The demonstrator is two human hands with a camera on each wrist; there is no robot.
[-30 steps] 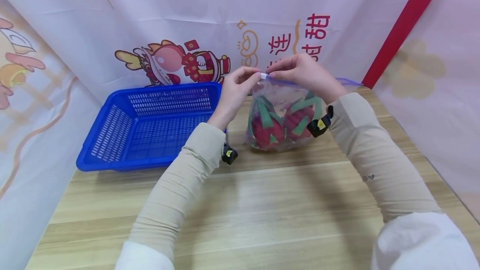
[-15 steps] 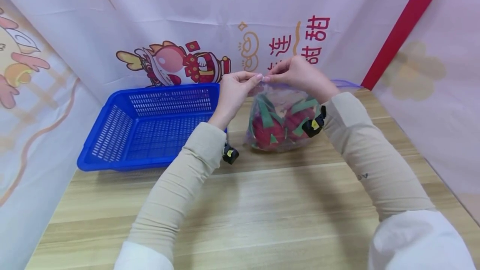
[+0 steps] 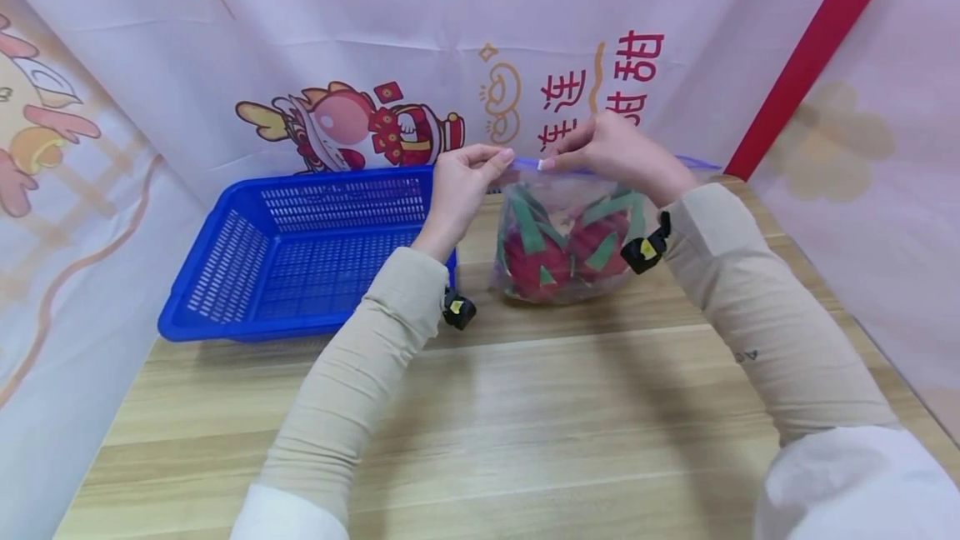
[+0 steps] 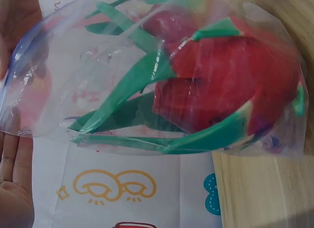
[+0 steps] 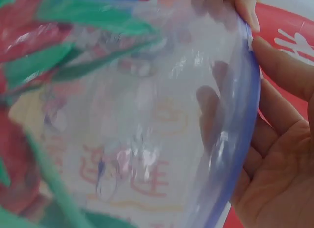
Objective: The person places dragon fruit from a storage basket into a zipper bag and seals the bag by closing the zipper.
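A clear zip bag [image 3: 558,194] with a purple top strip stands on the table, holding two red dragon fruits [image 3: 534,263] with green scales. My left hand [image 3: 457,194] pinches the bag's top left corner between thumb and fingers. On the same strip, slightly to the right, my right hand [image 3: 618,155] pinches the small white slider [image 3: 545,164] with thumb and forefinger. In the left wrist view, one dragon fruit [image 4: 216,83] fills much of the bag, the other partly hidden behind it. The right wrist view shows the thumb against the slider [image 5: 250,43], with fingers behind the plastic.
A blue perforated basket [image 3: 300,328] stands on the wooden table [image 3: 525,432], left of the bag and close to my left forearm. A white printed cloth [image 3: 420,19] with red lettering and cartoon figures hangs behind, and more cloth lines both sides.
The hands were close together at the bag's left corner. My right hand has since shifted slightly right along the strip with the slider, opening a small gap; my left hand stays at the corner.
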